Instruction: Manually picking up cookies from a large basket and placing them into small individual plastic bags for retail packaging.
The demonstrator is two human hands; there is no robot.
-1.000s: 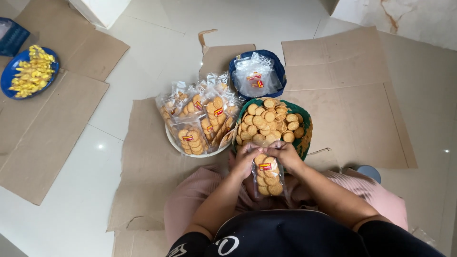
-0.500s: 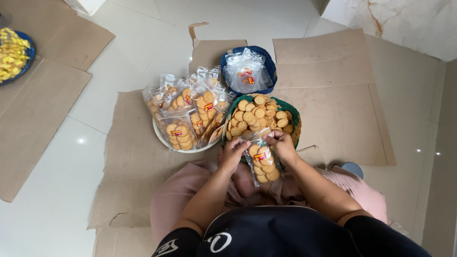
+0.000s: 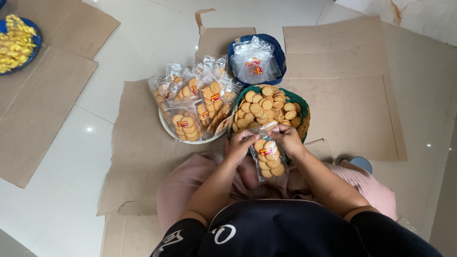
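Since the earlier frame our hands have stayed at the mouth of the clear biscuit packet (image 3: 266, 159), and the packet now hangs a little lower over our lap, just in front of the green basket (image 3: 302, 105). Our left hand (image 3: 240, 145) has its grip closed on the packet's top left corner, and our right hand (image 3: 287, 139) pinches the top right edge, so both grips are narrow and holding the plastic. The packet is filled with round biscuits and carries a small red and yellow label. The green basket just beyond our fingers is heaped with loose round biscuits. To its left, a white bowl (image 3: 167, 129) holds a pile of filled packets (image 3: 195, 102). Behind the basket, a blue basket (image 3: 278, 52) holds empty clear bags (image 3: 254, 64). All of this rests on flattened cardboard sheets (image 3: 138, 143) on the tiled floor (image 3: 57, 209). At the far left edge, a blue plate (image 3: 34, 38) carries yellow snacks (image 3: 14, 43).
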